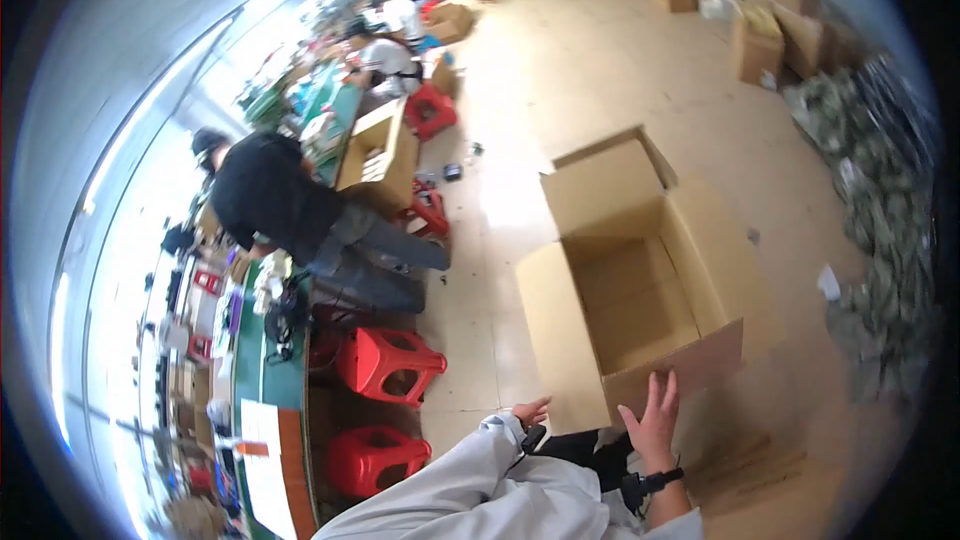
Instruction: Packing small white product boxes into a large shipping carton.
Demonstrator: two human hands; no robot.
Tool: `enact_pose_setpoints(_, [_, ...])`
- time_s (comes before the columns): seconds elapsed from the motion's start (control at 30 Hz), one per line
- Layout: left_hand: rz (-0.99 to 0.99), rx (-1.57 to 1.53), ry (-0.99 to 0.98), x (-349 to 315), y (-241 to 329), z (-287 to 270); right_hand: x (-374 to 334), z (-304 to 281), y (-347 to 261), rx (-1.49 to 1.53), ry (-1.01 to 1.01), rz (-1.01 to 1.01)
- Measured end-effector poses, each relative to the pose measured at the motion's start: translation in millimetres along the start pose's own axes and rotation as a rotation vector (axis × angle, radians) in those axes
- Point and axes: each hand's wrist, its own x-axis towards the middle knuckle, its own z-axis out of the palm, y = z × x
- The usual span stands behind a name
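A large cardboard box [650,295] stands on the floor in front of me, its top flaps folded outward and its bare inside bottom showing. My right hand [655,424] has its fingers spread against the outside of the near flap. Beside the left flap [562,340] is my left hand [533,411], fingers stretched out and holding nothing; whether they touch the cardboard I cannot tell. Dark bands with small devices circle both wrists.
Red stools [390,365] line the long green table [262,370] on my left. A person in black [270,190] bends over that table, near another open carton [385,165]. At right lie wrapped grey-green bundles [880,240], with stacked cartons [785,35] farther back.
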Motion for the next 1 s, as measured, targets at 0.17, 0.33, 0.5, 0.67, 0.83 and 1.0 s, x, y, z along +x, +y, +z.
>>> enact_pose_setpoints(0.17, [-0.262, -0.227, 0.03, -60, 55, 3, 31, 37, 78, -0.478, -0.349, -0.156])
enact_pose_setpoints(0.33, [0.417, -0.115, -0.014, -146, 172, 23, 36, 15, 71, -0.52, -0.639, -0.15])
enact_pose_setpoints(0.5, [0.662, 0.276, 0.056, -117, 282, 147, 31, 39, 201, -0.395, -0.514, 0.056])
enact_pose_setpoints(0.67, [0.574, 0.772, 0.341, -100, 251, 161, 6, -26, 96, -0.263, -0.225, -0.012])
enact_pose_setpoints(0.83, [0.655, 0.95, 0.217, -91, 239, 154, -43, -61, 151, -0.186, -0.125, 0.21])
enact_pose_setpoints(1.0, [0.61, 0.946, 0.229, -94, 236, 145, 19, -59, 211, 0.705, -0.053, 0.811])
